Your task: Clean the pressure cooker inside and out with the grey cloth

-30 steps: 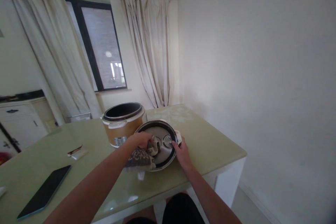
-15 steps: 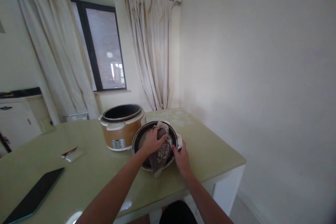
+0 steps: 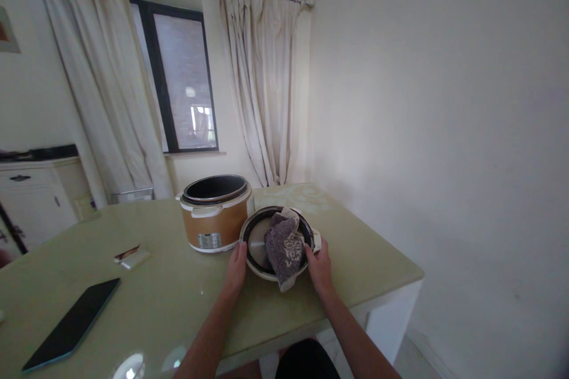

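An upturned round cooker lid [image 3: 255,241] with a black rim lies on the green table [image 3: 186,290], close to its near right edge. A grey patterned cloth [image 3: 284,247] is draped inside the lid and hangs over its front rim. My left hand [image 3: 236,263] grips the lid's left rim, fingers curled around it. My right hand [image 3: 319,260] grips the lid's right rim near a white handle. Just behind and to the left stands the brown and white cooker body [image 3: 216,213], without a lid, its dark inner pot showing.
A dark phone [image 3: 72,323] lies flat at the near left of the table. A small brown-and-white object [image 3: 131,256] sits further back. White cabinets [image 3: 31,201] stand at the left, curtains and a window behind, a bare wall on the right.
My left hand has let go of the cloth, which now rests in the lid, and has moved to the lid's left rim. My right hand stays at the right rim.
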Motion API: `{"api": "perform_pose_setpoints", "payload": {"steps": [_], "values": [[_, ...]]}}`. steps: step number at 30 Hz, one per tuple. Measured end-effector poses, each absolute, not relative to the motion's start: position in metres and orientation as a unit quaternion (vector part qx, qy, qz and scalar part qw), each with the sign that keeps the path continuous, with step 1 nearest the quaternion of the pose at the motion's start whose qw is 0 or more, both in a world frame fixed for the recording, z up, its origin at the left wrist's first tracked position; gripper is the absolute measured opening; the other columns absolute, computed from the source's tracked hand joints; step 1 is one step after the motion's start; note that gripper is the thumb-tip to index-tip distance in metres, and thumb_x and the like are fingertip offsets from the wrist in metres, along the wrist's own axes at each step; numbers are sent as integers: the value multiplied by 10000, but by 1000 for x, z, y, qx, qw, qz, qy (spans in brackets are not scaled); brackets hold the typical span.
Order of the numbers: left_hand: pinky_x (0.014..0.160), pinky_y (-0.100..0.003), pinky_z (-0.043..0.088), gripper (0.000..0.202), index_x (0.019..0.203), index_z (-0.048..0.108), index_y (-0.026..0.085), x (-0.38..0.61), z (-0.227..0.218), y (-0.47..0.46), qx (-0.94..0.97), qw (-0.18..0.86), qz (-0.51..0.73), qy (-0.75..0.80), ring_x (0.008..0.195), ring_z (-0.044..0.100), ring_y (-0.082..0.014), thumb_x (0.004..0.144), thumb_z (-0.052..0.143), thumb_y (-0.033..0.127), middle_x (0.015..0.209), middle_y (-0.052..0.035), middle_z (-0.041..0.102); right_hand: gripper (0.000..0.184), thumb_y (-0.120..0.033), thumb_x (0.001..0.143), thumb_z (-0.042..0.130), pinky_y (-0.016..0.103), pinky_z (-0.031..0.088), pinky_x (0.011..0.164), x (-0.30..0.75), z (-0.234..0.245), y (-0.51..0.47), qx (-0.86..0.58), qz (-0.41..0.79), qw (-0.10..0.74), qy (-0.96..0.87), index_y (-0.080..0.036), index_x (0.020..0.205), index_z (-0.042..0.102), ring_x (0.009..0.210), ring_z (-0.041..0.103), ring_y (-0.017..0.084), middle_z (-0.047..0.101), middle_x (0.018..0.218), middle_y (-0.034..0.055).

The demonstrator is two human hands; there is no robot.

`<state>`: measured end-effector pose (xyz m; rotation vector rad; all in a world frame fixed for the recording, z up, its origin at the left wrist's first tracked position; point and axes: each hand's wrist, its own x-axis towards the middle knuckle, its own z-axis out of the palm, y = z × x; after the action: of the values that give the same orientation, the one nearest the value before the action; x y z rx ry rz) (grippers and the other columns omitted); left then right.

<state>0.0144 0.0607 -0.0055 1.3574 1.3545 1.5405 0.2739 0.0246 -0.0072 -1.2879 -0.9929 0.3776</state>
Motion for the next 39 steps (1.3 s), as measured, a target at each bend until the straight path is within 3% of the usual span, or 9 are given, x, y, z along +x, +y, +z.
{"api": "perform_pose_setpoints", "payload": {"steps": [5,11,13,17,22,27,31,35,39], "values": [[1242,-483,432,515,1259,724,135,20,-2,52,495,411,595,481,1370,641,-305,1022,518,543,1375,-154,736,767,-558,812,651,476,501,1108,279,-12,25,-583,144,664,-445,-147,1451,550,1277,651,339,684,1389,186],[1344,-405,230,497,1469,590,189,21,-6,46,490,389,607,490,1598,381,-233,1041,497,423,1647,-118,520,780,-544,825,645,477,513,1090,280,-11,23,-582,134,665,-448,-137,1481,529,1263,662,345,687,1391,191],[1321,-423,298,466,1459,588,197,24,-5,49,470,406,608,495,1543,467,-238,1030,485,350,1589,-120,581,779,-531,830,635,488,493,1117,280,-10,23,-576,122,671,-450,-134,1490,515,1286,647,343,671,1413,197],[1145,-427,525,406,1368,607,182,39,1,57,409,397,610,551,1257,699,-252,1012,439,282,1333,-132,740,780,-523,849,622,488,462,1155,279,-12,24,-567,111,676,-457,-151,1520,483,1325,621,328,642,1458,192],[1225,-432,433,452,1362,614,158,52,2,57,433,311,619,576,1386,619,-291,1051,425,426,1424,-195,682,752,-529,906,572,514,446,1170,279,-8,20,-585,95,664,-456,-130,1534,469,1354,598,337,623,1470,213],[1222,-434,447,533,1405,619,175,54,-2,52,473,258,622,568,1391,622,-282,1081,323,477,1444,-175,682,671,-497,1037,401,600,297,1261,264,19,-7,-586,-53,631,-505,-112,1585,433,1554,383,345,446,1636,240],[1221,-429,458,512,1400,631,192,53,-3,51,475,260,638,547,1381,629,-260,1088,317,451,1426,-144,699,692,-496,990,584,661,252,1265,237,35,-19,-565,-77,487,-661,-253,1623,449,1623,241,403,305,1749,149],[1236,-426,448,507,1419,621,178,52,-3,52,471,275,650,529,1416,601,-253,1088,324,421,1475,-144,670,946,-474,837,787,658,307,1234,209,42,8,-597,-29,423,-681,-211,1659,398,1586,292,483,204,1775,200],[1238,-414,445,517,1426,613,169,51,-5,55,478,291,641,525,1428,593,-248,1089,347,456,1489,-153,660,945,-403,815,794,616,323,1239,185,60,38,-606,-11,402,-687,-187,1649,405,1569,332,452,246,1751,225]]}}
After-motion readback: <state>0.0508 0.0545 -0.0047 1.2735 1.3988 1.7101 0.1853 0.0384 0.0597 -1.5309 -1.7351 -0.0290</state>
